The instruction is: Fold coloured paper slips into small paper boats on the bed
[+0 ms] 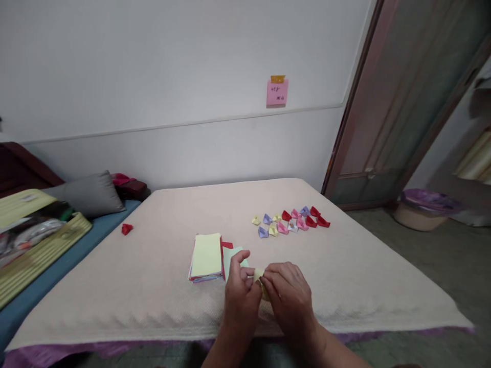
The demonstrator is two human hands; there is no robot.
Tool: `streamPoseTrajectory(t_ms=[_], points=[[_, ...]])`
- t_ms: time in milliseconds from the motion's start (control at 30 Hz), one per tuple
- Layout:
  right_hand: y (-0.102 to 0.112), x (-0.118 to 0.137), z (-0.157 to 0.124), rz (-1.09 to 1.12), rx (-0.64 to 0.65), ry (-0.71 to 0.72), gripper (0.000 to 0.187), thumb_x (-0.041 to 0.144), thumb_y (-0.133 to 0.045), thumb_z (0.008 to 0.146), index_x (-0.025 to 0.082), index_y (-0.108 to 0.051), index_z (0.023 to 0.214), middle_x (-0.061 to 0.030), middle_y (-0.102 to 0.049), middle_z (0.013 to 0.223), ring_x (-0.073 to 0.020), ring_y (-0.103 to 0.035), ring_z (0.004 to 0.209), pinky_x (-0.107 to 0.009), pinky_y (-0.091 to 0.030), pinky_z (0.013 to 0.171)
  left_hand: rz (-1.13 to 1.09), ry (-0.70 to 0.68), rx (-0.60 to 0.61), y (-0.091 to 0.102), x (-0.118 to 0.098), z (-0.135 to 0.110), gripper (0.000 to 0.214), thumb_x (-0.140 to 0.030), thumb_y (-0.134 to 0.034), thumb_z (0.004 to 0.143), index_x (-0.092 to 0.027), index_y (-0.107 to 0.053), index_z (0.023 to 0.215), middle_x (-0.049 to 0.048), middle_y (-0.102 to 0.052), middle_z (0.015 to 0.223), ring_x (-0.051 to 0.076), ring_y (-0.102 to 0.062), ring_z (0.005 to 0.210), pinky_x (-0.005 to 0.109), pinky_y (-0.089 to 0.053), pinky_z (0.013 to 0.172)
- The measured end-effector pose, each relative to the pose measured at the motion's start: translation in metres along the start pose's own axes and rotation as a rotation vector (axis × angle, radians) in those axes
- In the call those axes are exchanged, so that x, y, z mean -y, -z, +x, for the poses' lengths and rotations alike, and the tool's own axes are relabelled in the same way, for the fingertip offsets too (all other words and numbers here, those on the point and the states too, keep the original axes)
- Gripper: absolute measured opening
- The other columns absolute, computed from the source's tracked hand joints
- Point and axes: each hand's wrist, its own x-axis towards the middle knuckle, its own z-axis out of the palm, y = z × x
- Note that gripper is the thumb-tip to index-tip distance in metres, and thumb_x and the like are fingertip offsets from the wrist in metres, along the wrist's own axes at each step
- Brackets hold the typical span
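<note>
My left hand (240,291) and my right hand (289,296) meet near the front edge of the cream tablecloth (153,266). Both pinch one small yellow paper piece (260,278) between their fingertips. Just behind my left hand lies a stack of coloured paper sheets (207,255) with a pale yellow sheet on top, and a light green sheet (232,255) beside it. Farther back on the right sits a cluster of several small folded paper shapes (291,221) in yellow, purple, pink and red.
A lone red folded piece (127,228) lies on the cloth's far left. A blue-covered surface on the left carries a grey pillow (90,194) and a yellow basket (34,245). A pink note (277,92) is stuck to the wall. A door (402,102) and a basin (422,209) stand on the right.
</note>
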Motion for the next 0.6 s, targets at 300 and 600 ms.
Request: streamPoseTrajectory(t_ms=[300,600], points=[[0.000,-0.010,0.008,-0.132,-0.054,-0.070,0.023,0.014,-0.047,0.085,0.018,-0.051,0.063,-0.0033,-0.055,0.067,-0.0175,-0.047,0.067,-0.034,-0.034,0.066,0.337,-0.061,-0.089,-0.007,0.020,0.003,0.010,-0.026,-0.055,0.076,-0.017,-0.058,0.081,0.0034,-0.058,0.079,0.018,-0.054,0.077,0.028,-0.041,0.071],[-0.002,-0.009,0.009,-0.090,-0.102,-0.148,0.019,0.012,-0.045,0.084,0.017,-0.056,0.069,-0.0087,-0.058,0.084,-0.0213,-0.051,0.082,-0.037,-0.040,0.074,0.309,-0.095,-0.146,-0.013,0.023,-0.003,0.019,-0.031,-0.049,0.083,-0.018,-0.058,0.072,0.0007,-0.057,0.066,0.016,-0.049,0.063,0.024,-0.035,0.059]])
